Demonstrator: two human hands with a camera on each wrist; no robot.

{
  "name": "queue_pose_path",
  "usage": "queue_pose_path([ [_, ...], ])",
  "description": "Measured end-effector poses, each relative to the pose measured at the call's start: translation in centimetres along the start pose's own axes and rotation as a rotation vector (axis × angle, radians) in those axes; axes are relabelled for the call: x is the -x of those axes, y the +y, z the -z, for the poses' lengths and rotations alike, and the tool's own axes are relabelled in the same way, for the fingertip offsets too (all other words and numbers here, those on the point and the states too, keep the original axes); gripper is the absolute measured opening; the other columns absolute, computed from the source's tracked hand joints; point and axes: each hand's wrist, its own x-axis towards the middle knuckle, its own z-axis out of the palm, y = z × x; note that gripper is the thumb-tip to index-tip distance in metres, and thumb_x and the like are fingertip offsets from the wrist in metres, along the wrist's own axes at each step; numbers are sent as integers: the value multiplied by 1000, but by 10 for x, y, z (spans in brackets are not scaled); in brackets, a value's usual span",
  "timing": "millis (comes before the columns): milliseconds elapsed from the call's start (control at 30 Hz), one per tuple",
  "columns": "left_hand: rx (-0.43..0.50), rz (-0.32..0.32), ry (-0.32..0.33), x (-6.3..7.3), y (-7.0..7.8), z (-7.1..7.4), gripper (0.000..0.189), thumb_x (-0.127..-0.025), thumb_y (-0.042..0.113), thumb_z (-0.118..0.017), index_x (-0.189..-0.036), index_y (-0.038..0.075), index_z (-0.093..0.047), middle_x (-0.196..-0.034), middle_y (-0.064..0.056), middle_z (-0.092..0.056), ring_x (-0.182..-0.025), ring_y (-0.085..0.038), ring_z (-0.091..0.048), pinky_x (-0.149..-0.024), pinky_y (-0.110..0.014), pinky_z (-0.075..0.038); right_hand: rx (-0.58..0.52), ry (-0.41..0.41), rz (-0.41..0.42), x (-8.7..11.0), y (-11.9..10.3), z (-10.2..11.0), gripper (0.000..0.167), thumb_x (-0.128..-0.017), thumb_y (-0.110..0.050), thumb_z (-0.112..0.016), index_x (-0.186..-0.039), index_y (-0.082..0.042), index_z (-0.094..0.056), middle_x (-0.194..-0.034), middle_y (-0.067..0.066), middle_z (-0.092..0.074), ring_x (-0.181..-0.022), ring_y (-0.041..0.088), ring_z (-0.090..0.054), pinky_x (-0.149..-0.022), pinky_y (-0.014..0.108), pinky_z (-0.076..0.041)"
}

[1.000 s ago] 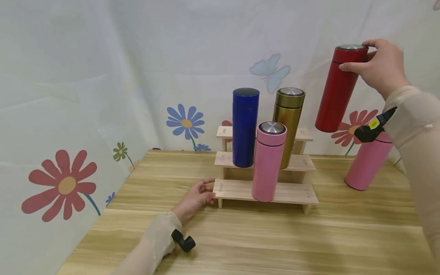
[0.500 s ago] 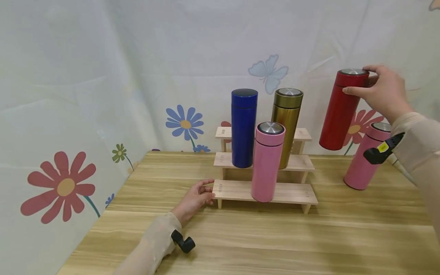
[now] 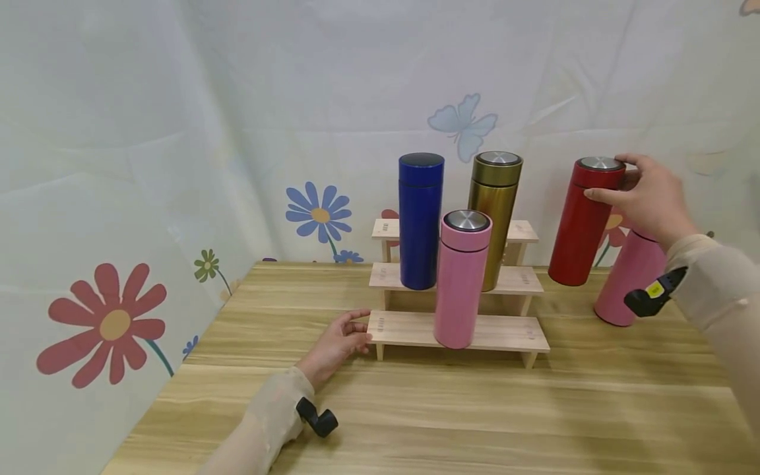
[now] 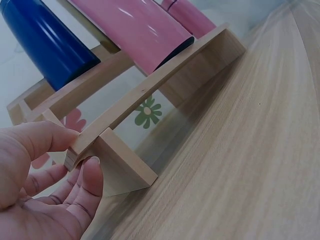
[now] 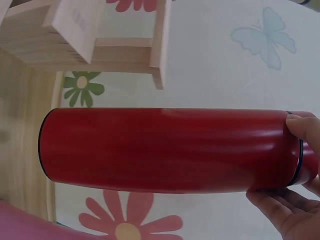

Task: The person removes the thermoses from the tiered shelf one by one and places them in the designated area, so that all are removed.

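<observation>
My right hand [image 3: 650,198] grips a red thermos flask [image 3: 582,231] round its upper end, just right of the stand; the flask tilts slightly. Whether its base touches the table, I cannot tell. With thumb above and fingertips below, my left hand [image 4: 55,170] pinches the left end of the lowest step of a three-step wooden stand [image 3: 404,328]. A pink flask [image 3: 463,284] stands on that step. Blue [image 3: 420,224] and gold [image 3: 497,198] flasks stand on the middle step, the gold one partly hidden behind the pink.
A second pink flask [image 3: 629,284] stands on the wood-grain table [image 3: 386,415] at the right, partly hidden by my right hand and wrist. Behind the table hangs a pale cloth [image 3: 332,86] printed with flowers and a butterfly.
My right hand has lowered the red flask beside the stand, from well above to near table height. The left hand and the stand have stayed put.
</observation>
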Motion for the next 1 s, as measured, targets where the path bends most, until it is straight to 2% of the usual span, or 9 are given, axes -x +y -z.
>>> queue_pose_path([
  [167, 3, 13, 27, 0, -1, -1, 56, -90, -5, -54, -143, 0, -36, -113, -15, -54, -82, -13, -57, -70, -24, -52, -15, -7, 8, 8, 6, -14, 87, -88, -48, -61, -153, -8, -19, -133, 32, -49, -118, 45, -47, -95, 64, -40],
  [300, 4, 15, 27, 0, -2, -1, 56, -90, -5, -54, -143, 0, -36, -110, -13, -54, -82, -14, -57, -70, -24, -52, -11, -14, 8, 15, 12, -23, 88, -88, -47, -63, -153, -7, -19, -133, 32, -49, -116, 46, -50, -79, 48, -54],
  [333, 3, 13, 23, 0, -2, -1, 57, -90, -4, -54, -143, 0, -36, -110, -13, -54, -82, -14, -57, -70, -24, -52, -15, -20, 10, 16, 14, -25, 88, -88, -46, -63, -153, -6, -19, -133, 33, -49, -117, 46, -49, -78, 48, -54],
  [400, 4, 10, 17, 0, -3, 0, 57, -90, -4, -54, -143, 0, -35, -110, -12, -54, -82, -13, -57, -70, -24, -52, -20, -25, 15, 18, 17, -29, 88, -88, -45, -64, -153, -5, -20, -133, 33, -48, -117, 47, -49, -79, 49, -54],
  [433, 5, 10, 15, -1, -3, 0, 57, -89, -4, -54, -143, 0, -35, -110, -12, -54, -82, -13, -57, -70, -24, -52, -28, -32, 15, 19, 19, -30, 89, -88, -44, -65, -153, -5, -19, -135, 33, -47, -119, 47, -48, -84, 53, -53],
  [533, 6, 6, 10, -1, -3, 1, 58, -89, -4, -55, -143, 0, -35, -110, -13, -53, -82, -13, -58, -70, -24, -52, -44, -43, 17, 22, 23, -36, 90, -87, -44, -66, -153, -4, -18, -138, 35, -43, -122, 50, -46, -98, 67, -39],
  [867, -4, -2, 19, 0, -1, -1, 57, -89, -5, -54, -143, 0, -36, -108, -12, -53, -81, -12, -58, -71, -24, -52, -5, -21, 6, 30, 35, -48, 91, -86, -46, -66, -151, -1, -21, -136, 36, -44, -120, 48, -47, -97, 64, -41],
  [1000, -6, -7, 24, 1, 0, -1, 57, -89, -5, -54, -143, -1, -36, -107, -11, -53, -80, -12, -57, -70, -25, -52, -25, -29, -3, 33, 39, -51, 92, -86, -45, -67, -152, -1, -19, -138, 35, -44, -120, 49, -48, -98, 64, -41],
])
